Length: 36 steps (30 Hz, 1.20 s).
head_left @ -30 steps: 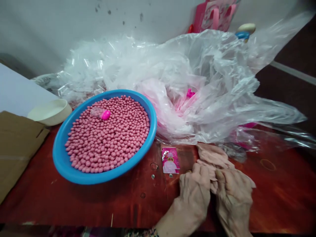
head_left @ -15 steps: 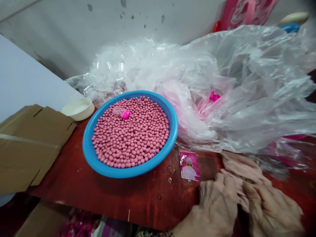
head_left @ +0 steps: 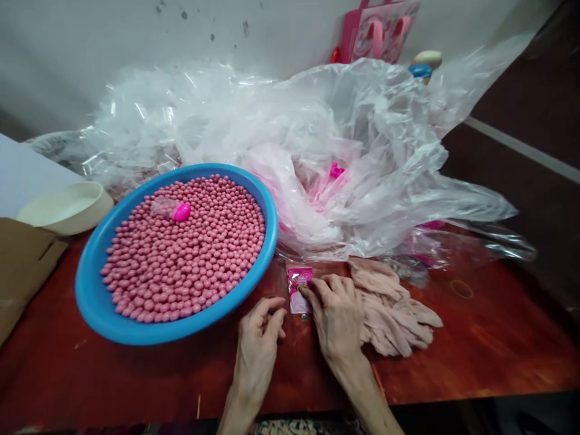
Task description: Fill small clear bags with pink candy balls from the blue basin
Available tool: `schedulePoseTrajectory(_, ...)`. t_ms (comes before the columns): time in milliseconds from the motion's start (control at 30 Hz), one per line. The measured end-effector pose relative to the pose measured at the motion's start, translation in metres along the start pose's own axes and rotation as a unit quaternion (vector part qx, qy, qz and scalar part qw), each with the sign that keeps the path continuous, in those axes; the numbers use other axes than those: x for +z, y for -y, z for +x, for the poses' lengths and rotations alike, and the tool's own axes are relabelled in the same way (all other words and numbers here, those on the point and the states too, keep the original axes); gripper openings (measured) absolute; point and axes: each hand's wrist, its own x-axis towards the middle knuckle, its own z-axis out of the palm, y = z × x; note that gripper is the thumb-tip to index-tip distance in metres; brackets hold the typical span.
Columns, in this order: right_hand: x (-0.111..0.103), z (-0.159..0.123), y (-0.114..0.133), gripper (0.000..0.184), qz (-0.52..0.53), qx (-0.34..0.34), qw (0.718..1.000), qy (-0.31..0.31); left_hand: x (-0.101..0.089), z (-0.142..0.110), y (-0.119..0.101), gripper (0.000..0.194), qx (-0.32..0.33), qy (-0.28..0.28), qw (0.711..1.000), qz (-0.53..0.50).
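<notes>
A small pink printed packet (head_left: 299, 289) lies flat on the red table (head_left: 475, 356) just in front of a blue basin (head_left: 97, 305). My right hand (head_left: 336, 314) rests on the table with its fingertips touching the packet's right edge, fingers stretched out. My left hand (head_left: 259, 338) lies left of the packet, fingers loosely curled, holding nothing. The basin is full of small pink round beads (head_left: 190, 254); a little clear bottle with a bright pink cap (head_left: 174, 209) lies on top of them. A pair of beige cloth gloves (head_left: 389, 308) lies right of my right hand.
A big heap of clear and pink plastic sheeting (head_left: 344, 157) fills the back of the table. A cream bowl (head_left: 63, 208) and brown cardboard (head_left: 22, 272) sit at the left. A pink gift bag (head_left: 376, 30) stands against the wall. A rubber band (head_left: 461, 289) lies at right.
Both hands left the beige gloves, which now lie flat, and moved left to the pink packet. The camera view swung back to the right.
</notes>
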Motion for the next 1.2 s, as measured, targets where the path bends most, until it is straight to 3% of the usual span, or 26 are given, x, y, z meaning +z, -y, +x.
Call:
schedulePoseTrajectory(133,0.012,-0.007,-0.003,0.021,-0.033,0.009,0.999,0.000,-0.002,0.002,-0.002,0.025,-0.010,-0.001,1.000,-0.013)
schedulePoseTrajectory(500,0.015,-0.005,-0.003,0.031,-0.040,-0.014,0.999,-0.030,-0.005,0.004,-0.002,0.024,-0.015,-0.031,0.998,-0.048)
schedulePoseTrajectory(833,0.008,-0.008,-0.007,0.023,0.087,-0.072,0.989,-0.100,-0.004,0.007,-0.001,0.031,-0.010,-0.085,0.988,-0.132)
schedulePoseTrajectory(1067,-0.001,-0.018,-0.001,0.024,0.151,-0.151,0.970,-0.113,0.010,0.021,-0.016,0.022,-0.004,-0.040,0.977,-0.210)
schedulePoseTrajectory(1133,-0.004,-0.022,0.002,0.018,0.195,-0.115,0.968,-0.111,0.016,0.023,-0.016,0.021,-0.019,-0.055,0.966,-0.253)
schedulePoseTrajectory(1200,-0.008,-0.025,0.004,0.019,0.250,-0.032,0.963,-0.099,0.020,0.022,-0.017,0.022,-0.040,-0.070,0.951,-0.299)
